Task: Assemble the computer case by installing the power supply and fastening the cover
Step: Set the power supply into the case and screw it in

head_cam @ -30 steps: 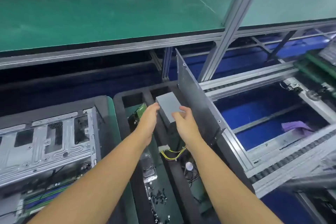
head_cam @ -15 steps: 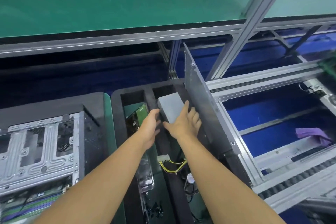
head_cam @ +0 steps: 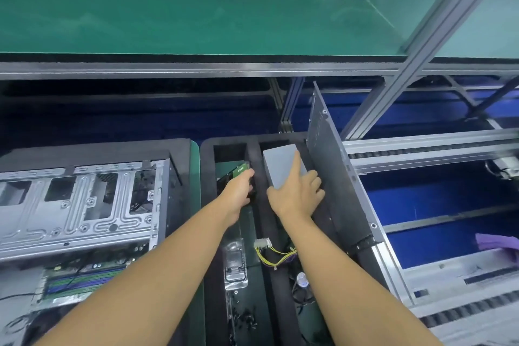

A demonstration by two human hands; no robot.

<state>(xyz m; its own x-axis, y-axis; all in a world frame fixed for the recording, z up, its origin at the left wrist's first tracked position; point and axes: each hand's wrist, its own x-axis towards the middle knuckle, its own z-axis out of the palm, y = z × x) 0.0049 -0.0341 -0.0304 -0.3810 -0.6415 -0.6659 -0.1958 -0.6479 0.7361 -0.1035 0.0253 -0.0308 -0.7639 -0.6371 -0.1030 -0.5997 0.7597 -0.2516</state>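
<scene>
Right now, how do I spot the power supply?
Find the black foam tray right of the open computer case. In its far right slot, beside the upright metal panel, the right hand holds a plain grey box. It's the only smooth, blank block there.

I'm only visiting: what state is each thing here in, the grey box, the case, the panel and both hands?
Power supply: lying in the foam tray, not yet installed.
Right hand: grips the power supply.
Left hand: fingers hidden in the next slot; grip unclear.
Computer case: on its side, open, cover off.
Cover panel: standing on edge in the tray.
Cable connector: unplugged, loose.
</scene>
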